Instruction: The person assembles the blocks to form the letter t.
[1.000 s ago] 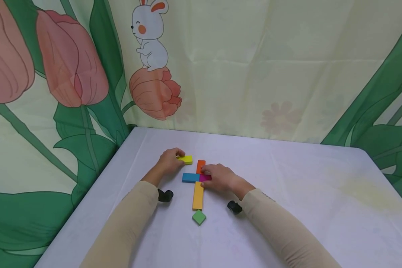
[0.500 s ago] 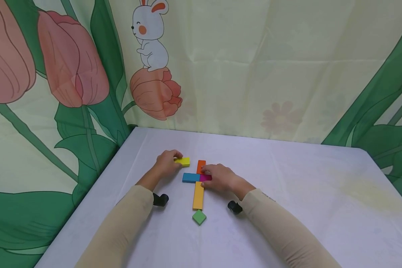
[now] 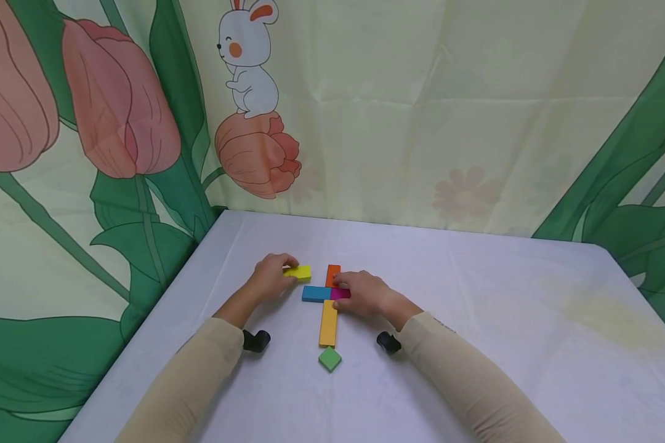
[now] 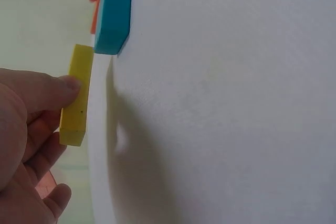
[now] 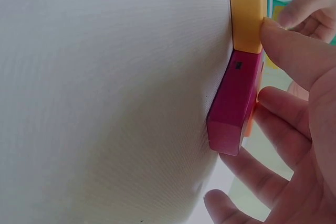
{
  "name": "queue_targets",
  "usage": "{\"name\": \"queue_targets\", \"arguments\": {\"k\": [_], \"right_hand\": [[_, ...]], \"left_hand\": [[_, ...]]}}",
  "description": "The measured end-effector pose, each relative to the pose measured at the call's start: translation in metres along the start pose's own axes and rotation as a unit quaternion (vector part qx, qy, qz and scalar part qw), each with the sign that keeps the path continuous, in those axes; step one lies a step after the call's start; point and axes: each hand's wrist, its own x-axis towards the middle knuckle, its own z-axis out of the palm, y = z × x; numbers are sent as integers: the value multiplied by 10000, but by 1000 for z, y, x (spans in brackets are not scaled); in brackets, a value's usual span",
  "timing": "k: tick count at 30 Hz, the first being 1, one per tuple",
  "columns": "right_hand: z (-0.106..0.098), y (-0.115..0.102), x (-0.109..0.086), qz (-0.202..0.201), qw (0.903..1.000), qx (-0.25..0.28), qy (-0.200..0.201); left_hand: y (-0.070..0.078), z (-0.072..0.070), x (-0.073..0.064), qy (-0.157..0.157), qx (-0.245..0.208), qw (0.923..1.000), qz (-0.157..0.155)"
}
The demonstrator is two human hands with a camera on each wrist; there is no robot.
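Observation:
My left hand (image 3: 271, 277) pinches a yellow block (image 3: 298, 274) between thumb and fingers. In the left wrist view this block (image 4: 77, 96) appears raised above the white cloth, near the end of a blue block (image 4: 114, 14). The right hand (image 3: 366, 292) rests at a cross of flat blocks, its fingers loosely spread. Its thumb touches the amber block (image 5: 248, 11), and its fingertips lie by the magenta block (image 5: 233, 103) and the orange block (image 3: 332, 275). In the head view the hand covers part of the magenta block. The blue block (image 3: 316, 294) lies left of the magenta one.
A green square block (image 3: 329, 359) lies cornerwise at the near end of the amber block. Black wrist-worn devices (image 3: 257, 341) show by both sleeves. A white-covered table (image 3: 476, 344) extends right, and a printed curtain (image 3: 377, 111) hangs behind.
My left hand has moved a little toward me and to the left with the yellow block, nearing the blue block. The right hand and the other blocks have stayed in place.

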Motion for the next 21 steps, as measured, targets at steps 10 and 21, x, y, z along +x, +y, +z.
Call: {"name": "queue_targets", "arguments": {"k": [10,21], "right_hand": [[0,0,1,-46,10000,14,-14],[1,1,1,-36,9999,-127,-1]], "left_hand": [[-4,-1,-20,138,168,9990,380],[-2,1,-31,143,260,9975,645]]}}
